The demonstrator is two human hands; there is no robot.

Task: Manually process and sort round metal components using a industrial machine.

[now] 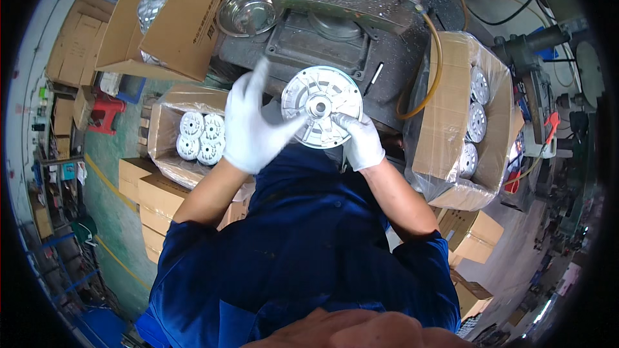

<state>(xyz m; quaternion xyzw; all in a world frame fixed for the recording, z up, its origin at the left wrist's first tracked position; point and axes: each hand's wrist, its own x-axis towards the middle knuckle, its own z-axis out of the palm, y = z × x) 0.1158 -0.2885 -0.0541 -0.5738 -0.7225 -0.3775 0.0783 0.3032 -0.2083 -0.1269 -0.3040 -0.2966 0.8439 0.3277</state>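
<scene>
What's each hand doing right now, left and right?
Left hand: open, fingers spread, thumb at the round metal casting's rim.
Right hand: closed on the casting's lower edge.

The person wore white knit gloves on both hands, the left hand point(253, 125) and the right hand point(361, 142). The gloves ended at the wrists, and the forearms were bare. A dark blue work shirt point(303, 245) with short sleeves covered the chest and shoulders. It had a buttoned front, a stitched seam and a few faint smudges.
</scene>
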